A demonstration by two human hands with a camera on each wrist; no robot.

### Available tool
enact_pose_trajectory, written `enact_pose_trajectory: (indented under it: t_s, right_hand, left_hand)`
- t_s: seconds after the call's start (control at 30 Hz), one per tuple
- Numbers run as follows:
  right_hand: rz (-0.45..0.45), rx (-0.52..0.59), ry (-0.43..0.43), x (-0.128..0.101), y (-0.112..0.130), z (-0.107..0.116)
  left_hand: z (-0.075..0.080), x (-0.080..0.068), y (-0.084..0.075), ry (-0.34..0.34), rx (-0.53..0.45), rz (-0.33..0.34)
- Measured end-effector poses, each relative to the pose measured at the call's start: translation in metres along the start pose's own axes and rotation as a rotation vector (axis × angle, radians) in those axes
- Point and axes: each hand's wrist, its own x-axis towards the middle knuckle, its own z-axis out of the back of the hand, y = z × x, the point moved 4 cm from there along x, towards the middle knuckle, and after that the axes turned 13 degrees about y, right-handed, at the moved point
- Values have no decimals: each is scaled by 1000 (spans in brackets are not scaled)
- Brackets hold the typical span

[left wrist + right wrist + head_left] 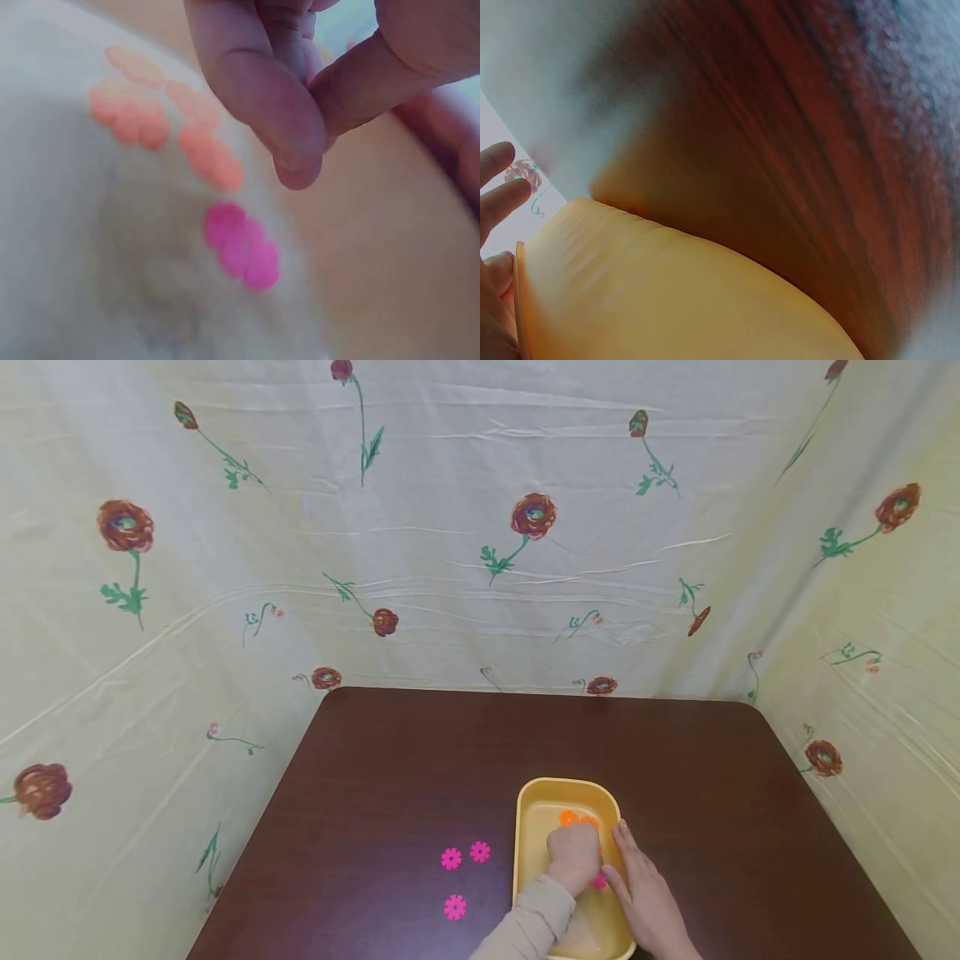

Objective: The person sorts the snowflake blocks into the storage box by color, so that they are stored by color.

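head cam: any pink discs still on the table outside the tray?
Yes, three pink discs lie on the dark table left of the yellow tray, apart from it.

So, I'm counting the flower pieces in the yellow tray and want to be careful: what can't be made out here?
- Head view: the left hand covers part of the orange pieces and most of a pink piece in the yellow tray, so the count is unsure.
- Left wrist view: too blurred to show whether the fingertips pinch anything.
- Right wrist view: the right hand is cut off by the left edge; the tray's inside is hidden.
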Motion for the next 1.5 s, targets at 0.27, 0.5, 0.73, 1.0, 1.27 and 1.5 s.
enact_pose_trajectory:
  t_s: [0.27, 0.5, 0.73, 1.0, 1.27, 1.5]
  right_hand:
    - [-37, 11, 26, 0, -2, 0]
    - [-33, 19, 31, 0, -3, -2]
    - [-33, 17, 33, -1, -2, -2]
    - [-18, -1, 15, -2, 1, -1]
    - [-31, 18, 41, -1, -1, -2]
    - [-13, 29, 27, -2, -1, 0]
  left_hand:
    - [30, -3, 14, -126, -125, -42]
    - [43, -2, 29, -191, -181, -47]
    - [44, -4, 49, -208, -297, -4]
    - [52, -9, 94, -299, -458, 71]
    - [36, -23, 145, -355, -408, 159]
    - [7, -32, 156, -281, -303, 162]
